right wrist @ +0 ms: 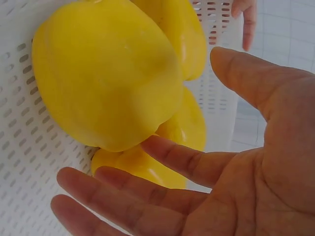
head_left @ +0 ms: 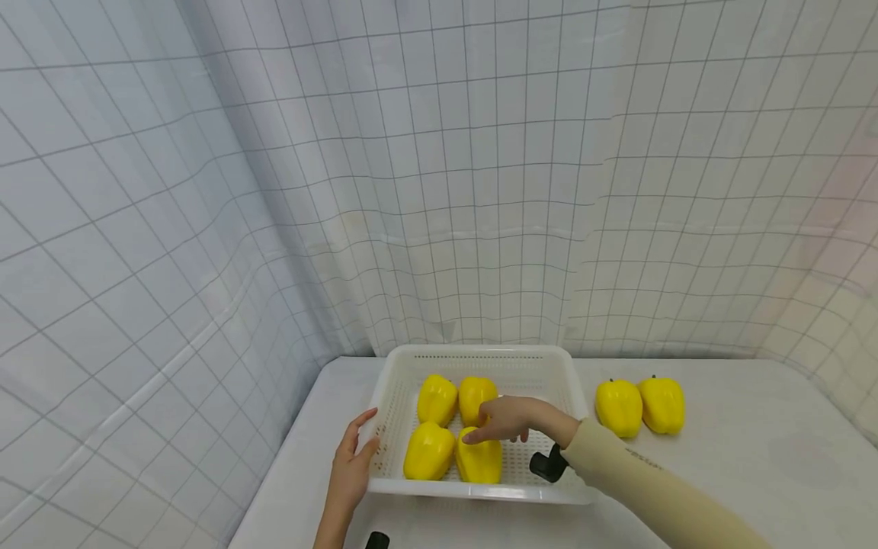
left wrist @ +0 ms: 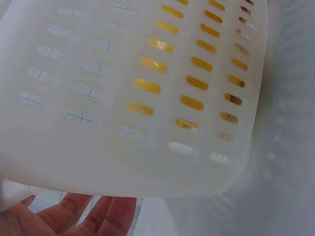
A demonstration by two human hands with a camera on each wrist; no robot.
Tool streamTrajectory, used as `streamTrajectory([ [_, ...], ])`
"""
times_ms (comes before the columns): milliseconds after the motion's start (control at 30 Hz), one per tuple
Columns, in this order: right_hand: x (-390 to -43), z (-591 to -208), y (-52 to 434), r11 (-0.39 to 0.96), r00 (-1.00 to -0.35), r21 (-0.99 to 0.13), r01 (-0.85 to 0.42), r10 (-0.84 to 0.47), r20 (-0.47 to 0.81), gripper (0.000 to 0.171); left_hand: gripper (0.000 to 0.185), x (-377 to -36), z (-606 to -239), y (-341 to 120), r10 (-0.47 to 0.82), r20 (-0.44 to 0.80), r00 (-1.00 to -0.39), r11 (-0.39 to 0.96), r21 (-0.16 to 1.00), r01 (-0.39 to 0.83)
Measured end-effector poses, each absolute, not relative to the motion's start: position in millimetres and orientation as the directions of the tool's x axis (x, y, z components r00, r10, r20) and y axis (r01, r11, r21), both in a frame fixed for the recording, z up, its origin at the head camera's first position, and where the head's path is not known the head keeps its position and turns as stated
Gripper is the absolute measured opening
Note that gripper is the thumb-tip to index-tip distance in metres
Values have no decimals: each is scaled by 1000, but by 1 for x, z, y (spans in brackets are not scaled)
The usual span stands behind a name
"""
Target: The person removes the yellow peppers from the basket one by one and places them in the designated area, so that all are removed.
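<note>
Draped all round, a white curtain (head_left: 439, 191) with a thin grid print, forming the backdrop. Below it, a white table (head_left: 741, 457) running across the lower part of the head view.

On the table, near its left end, a white slotted basket (head_left: 549, 366), rectangular and shallow. Seen from the left wrist, its wall (left wrist: 98, 98) filling most of the frame, with yellow showing through the slots.

Inside the basket, four yellow peppers in two rows: back left (head_left: 437, 399), back right (head_left: 475, 396), front left (head_left: 428, 451), front right (head_left: 480, 460). Packed close, touching one another. To the right of the basket, out on the table, two more yellow peppers side by side and touching: the nearer one (head_left: 619, 407) and the outer one (head_left: 662, 405).

Right hand (head_left: 509, 419) over the basket, fingers straight and relaxed, holding nothing; fingertips resting on the top of the front right pepper (right wrist: 106, 73). From the right wrist, palm (right wrist: 206, 187) open beside that pepper. Pale sleeve (head_left: 645, 480) on that arm, with a black wrist camera (head_left: 548, 463) beneath it.

Left hand (head_left: 351, 465) against the basket's left wall, outside it, fingers extended along it and thumb at the rim. Hands apart, one at the basket's side, one over its middle.
</note>
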State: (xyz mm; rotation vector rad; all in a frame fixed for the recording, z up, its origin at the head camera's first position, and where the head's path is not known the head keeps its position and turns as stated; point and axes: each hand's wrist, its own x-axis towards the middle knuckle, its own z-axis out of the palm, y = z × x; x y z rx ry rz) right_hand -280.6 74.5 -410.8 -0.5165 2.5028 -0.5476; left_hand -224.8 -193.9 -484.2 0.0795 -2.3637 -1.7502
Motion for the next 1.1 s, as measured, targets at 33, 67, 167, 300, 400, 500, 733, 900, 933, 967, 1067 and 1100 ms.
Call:
streamTrajectory([
  [33, -281, -411, 74, 846, -787, -474, -242, -457, -413, 51, 44, -224, -484, -194, -160, 133, -978, 300, 950, 80],
  [67, -281, -411, 74, 847, -784, -474, -238, -456, -420, 50, 44, -224, -484, -193, -160, 130, -979, 297, 952, 77],
  [167, -281, -412, 73, 846, -772, -480, -231, -460, -439, 52, 44, -223, -484, -193, -158, 130, -979, 296, 952, 79],
  [300, -281, -415, 71, 842, -762, -489, -226, -465, -450, 60, 44, -222, -483, -193, -155, 129, -979, 294, 953, 78],
  [400, -281, -415, 70, 841, -762, -495, -217, -463, -453, 66, 44, -221, -483, -193, -151, 124, -981, 291, 954, 76],
  [500, -282, -416, 70, 843, -765, -498, -204, -455, -456, 70, 44, -223, -484, -193, -150, 122, -981, 287, 955, 75],
  [733, -283, -423, 69, 842, -771, -513, -166, -435, -465, 71, 45, -225, -485, -194, -153, 120, -981, 287, 955, 72],
  [900, -283, -429, 70, 841, -770, -521, -147, -428, -473, 73, 45, -225, -485, -194, -147, 107, -983, 263, 963, 65],
  [933, -284, -429, 69, 842, -771, -520, -145, -426, -474, 73, 45, -226, -486, -194, -147, 108, -983, 262, 963, 66],
  [967, -284, -429, 69, 843, -771, -519, -143, -424, -476, 73, 45, -226, -486, -194, -151, 104, -983, 261, 963, 62],
  [1067, -284, -429, 68, 846, -771, -515, -136, -417, -481, 74, 45, -226, -485, -193, -149, 116, -982, 266, 961, 73],
  [1100, -284, -430, 68, 847, -771, -515, -132, -414, -483, 75, 45, -226, -485, -193, -150, 117, -982, 268, 960, 74],
])
